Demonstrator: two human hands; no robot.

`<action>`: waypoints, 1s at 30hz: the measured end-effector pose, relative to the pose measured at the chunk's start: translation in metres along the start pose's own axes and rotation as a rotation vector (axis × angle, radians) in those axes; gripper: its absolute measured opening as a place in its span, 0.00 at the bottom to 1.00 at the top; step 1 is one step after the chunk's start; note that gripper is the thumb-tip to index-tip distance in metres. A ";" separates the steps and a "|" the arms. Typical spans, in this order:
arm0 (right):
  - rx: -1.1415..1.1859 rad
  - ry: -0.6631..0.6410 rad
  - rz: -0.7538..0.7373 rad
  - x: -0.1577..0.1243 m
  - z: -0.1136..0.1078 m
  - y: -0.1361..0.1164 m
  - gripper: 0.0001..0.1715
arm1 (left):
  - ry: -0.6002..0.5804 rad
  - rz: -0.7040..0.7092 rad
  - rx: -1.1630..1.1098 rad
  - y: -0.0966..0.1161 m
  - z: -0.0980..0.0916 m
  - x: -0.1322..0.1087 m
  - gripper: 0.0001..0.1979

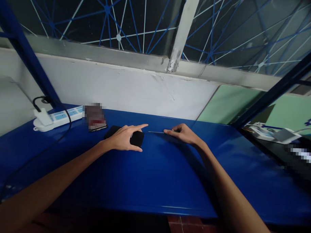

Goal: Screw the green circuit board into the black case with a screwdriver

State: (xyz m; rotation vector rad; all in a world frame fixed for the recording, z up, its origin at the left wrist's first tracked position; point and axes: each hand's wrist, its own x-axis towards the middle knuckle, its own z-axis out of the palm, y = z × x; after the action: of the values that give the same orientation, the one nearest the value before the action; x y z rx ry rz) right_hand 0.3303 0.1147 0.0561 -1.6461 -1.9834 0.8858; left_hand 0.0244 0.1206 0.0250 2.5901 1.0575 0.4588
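Observation:
My left hand [122, 138] lies over a flat black box-like object [137, 139] on the blue table, its thumb and forefinger spread apart. Part of that object shows between those fingers and behind the hand; the palm hides the rest, and its exact kind is unclear. To the right, my right hand [181, 133] is closed in a pinch on a thin metal rod [156, 132]. The rod points left toward the black object, with a small gap between its tip and my left hand. Whatever end of the rod sits inside the fist is hidden.
A white power strip [60, 116] with a plugged-in adapter and black cable [51, 148] is at the table's left. Beside it lies a dark, partly blurred item [95, 117]. Blue frame posts [271, 88] rise at both sides. Small items [264, 132] lie at far right.

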 end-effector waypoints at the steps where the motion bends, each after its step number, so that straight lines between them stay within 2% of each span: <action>1: -0.005 -0.011 -0.001 0.001 0.001 0.000 0.37 | -0.005 -0.002 -0.003 0.000 0.000 0.000 0.51; 30: -0.010 -0.049 -0.034 0.003 0.007 0.000 0.36 | -0.034 -0.014 0.046 0.001 0.001 0.000 0.45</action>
State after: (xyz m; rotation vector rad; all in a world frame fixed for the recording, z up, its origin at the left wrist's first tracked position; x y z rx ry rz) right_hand 0.3245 0.1158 0.0509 -1.6053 -2.0455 0.9136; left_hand 0.0251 0.1201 0.0249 2.6190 1.0860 0.3910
